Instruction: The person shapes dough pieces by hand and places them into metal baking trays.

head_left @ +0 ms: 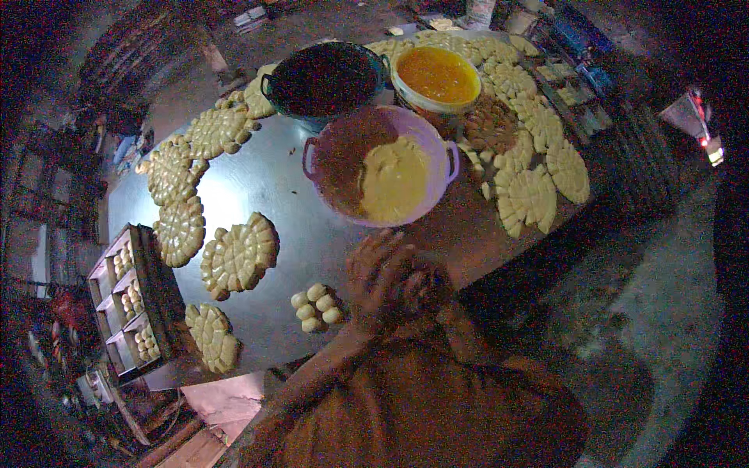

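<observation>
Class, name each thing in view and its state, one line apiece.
Lilac basin: open, partly filled with pale paste
Dark basin: open, contents too dark to identify
White tub: open, holding orange contents
Compartmented tray: dough balls in each compartment
Dough cluster: balls bunched together
Segmented dough slabs: lying flat
Left hand: grip unclear
Right hand: grip unclear
</observation>
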### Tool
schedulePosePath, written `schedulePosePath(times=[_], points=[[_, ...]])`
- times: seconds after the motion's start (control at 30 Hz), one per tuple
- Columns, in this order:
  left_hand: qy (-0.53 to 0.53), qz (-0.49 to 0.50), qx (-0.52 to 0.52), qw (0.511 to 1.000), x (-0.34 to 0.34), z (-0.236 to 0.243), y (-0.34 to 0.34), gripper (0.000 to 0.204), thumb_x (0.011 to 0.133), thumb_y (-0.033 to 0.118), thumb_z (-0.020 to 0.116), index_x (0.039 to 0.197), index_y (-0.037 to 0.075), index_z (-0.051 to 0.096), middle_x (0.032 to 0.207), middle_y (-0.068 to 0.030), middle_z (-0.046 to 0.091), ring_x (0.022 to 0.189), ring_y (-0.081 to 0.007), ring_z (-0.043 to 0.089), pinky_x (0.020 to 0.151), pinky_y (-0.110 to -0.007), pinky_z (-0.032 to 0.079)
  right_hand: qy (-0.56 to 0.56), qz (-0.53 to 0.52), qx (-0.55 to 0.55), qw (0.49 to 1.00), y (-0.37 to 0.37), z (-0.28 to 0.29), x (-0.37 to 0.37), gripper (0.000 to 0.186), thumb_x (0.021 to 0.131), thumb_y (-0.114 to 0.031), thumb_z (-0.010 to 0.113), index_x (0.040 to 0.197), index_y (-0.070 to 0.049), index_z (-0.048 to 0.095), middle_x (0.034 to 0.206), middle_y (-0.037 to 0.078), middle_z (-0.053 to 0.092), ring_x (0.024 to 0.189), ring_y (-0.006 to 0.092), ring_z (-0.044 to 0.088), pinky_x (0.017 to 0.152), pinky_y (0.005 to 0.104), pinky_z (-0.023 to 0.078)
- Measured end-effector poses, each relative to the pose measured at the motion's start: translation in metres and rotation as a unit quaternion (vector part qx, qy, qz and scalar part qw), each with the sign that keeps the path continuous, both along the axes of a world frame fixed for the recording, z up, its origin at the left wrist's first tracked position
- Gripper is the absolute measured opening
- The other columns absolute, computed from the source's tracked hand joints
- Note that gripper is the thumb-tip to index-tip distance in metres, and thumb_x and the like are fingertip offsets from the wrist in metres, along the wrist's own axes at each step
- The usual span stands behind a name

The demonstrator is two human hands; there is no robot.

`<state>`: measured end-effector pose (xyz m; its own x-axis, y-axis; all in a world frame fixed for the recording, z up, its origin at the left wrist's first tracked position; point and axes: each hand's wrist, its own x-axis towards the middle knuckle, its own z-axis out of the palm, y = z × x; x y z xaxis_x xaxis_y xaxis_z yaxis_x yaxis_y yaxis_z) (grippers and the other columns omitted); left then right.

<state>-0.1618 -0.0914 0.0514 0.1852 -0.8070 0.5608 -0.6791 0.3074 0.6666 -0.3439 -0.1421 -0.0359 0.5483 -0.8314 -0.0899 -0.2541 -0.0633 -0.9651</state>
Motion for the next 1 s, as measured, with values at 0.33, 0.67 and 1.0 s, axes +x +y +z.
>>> schedulePosePath(times=[0.33, 0.67, 1.0], points=[[-0.135, 0.032, -0.077, 0.987, 0.014, 0.011, -0.015, 0.037, 0.086, 0.024, 0.073, 0.118, 0.006, 0.07, 0.125, -0.0116, 0.067, 0.123, -0.0306, 0.06, 0.107, -0.05, 0.041, -0.045, 0.197, 0.032, 0.979, -0.03, 0.03, 0.053, 0.03, 0.09, -0.004, 0.062, 0.119, 0.0, 0.068, 0.107, 0.009, 0.071, 0.105, 0.0202, 0.063, 0.089, 0.0358, 0.052], [0.097, -0.097, 0.007, 0.991, 0.032, -0.062, -0.039, 0.055, 0.087, 0.042, 0.069, 0.126, 0.005, 0.061, 0.119, -0.0136, 0.064, 0.115, -0.0312, 0.061, 0.101, -0.048, 0.046, -0.001, 0.263, 0.019, 0.965, -0.103, 0.075, 0.072, 0.033, 0.088, -0.006, 0.063, 0.119, -0.002, 0.069, 0.104, 0.008, 0.072, 0.098, 0.0193, 0.063, 0.083, 0.0358, 0.052], [0.534, 0.08, 0.104, 0.835, 0.105, -0.061, 0.008, 0.059, 0.101, 0.05, 0.051, 0.132, -0.001, 0.054, 0.126, -0.0172, 0.063, 0.12, -0.0308, 0.059, 0.106, -0.045, 0.044, 0.073, 0.27, -0.159, 0.947, -0.332, 0.119, 0.171, 0.035, 0.085, -0.008, 0.065, 0.12, -0.003, 0.07, 0.101, 0.006, 0.073, 0.091, 0.0184, 0.064, 0.077, 0.0359, 0.052]])
